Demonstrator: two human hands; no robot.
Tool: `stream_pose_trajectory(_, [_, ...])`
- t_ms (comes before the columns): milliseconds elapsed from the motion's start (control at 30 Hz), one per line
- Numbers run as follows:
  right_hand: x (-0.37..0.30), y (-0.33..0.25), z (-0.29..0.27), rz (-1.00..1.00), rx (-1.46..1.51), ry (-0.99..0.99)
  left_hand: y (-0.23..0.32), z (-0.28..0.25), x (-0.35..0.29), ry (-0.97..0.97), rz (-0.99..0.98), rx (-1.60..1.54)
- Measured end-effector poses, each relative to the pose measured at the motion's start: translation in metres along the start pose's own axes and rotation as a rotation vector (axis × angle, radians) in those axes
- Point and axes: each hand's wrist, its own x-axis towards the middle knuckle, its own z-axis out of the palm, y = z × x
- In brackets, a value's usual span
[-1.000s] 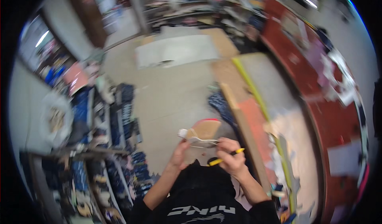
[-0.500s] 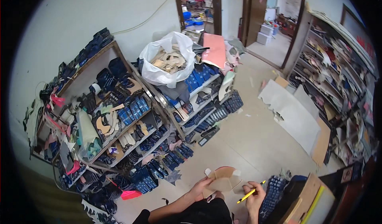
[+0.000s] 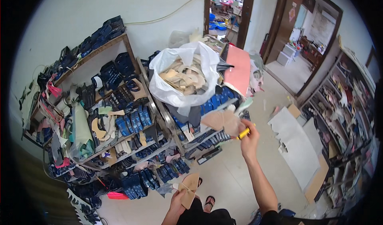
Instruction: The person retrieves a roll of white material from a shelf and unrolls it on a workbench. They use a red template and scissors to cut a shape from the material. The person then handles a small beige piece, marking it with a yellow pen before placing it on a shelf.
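My left hand is low in the view, closed on a tan flat cut-out piece with a pale line or band across it. My right hand reaches forward, fingers closed on a yellow pen. A thin pinkish-beige curved cut-out piece, blurred at its edges, extends leftward from the same fingers. It hangs in front of the shelf, just below a large white plastic bag. Inside the bag lie several beige and tan cut pieces.
Crowded shelves of dark blue bundled pieces and scraps fill the left. A pink sheet lies beside the bag. On the floor to the right are large grey-white sheets, with another full rack beyond. Two doorways stand at the back.
My right hand has moved up and forward toward the bag, carrying the pen and a curved piece away from my left hand. My left hand keeps a tan piece, and the view has shifted.
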Motion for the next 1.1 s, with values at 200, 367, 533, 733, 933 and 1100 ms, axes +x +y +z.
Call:
stream_pose_trajectory(200, [0.137, 0.018, 0.175, 0.124, 0.211, -0.112, 0.045, 0.041, 0.073, -0.001, -0.038, 0.162])
stream_pose_trajectory(367, [0.229, 0.088, 0.243, -0.167, -0.19, -0.209, 0.107, 0.053, 0.131, 0.005, 0.078, 0.289])
stream_pose_trajectory(533, [0.137, 0.038, 0.225, -0.127, -0.091, -0.303, 0.213, -0.046, 0.163, 0.252, 0.392, -0.039])
stream_pose_trajectory(733, [0.026, 0.084, 0.069, 0.259, -0.566, -0.308, 0.382, -0.18, 0.195, 0.582, 0.718, -0.145])
stream_pose_trajectory(933, [-0.092, 0.145, -0.033, 0.672, -0.471, -0.37, 0.5, -0.274, 0.235, 0.766, 0.797, -0.151])
stream_pose_trajectory(1100, [-0.109, 0.095, 0.021, 0.699, -0.669, -0.628, 0.416, -0.385, 0.253, 0.98, 0.69, 0.337])
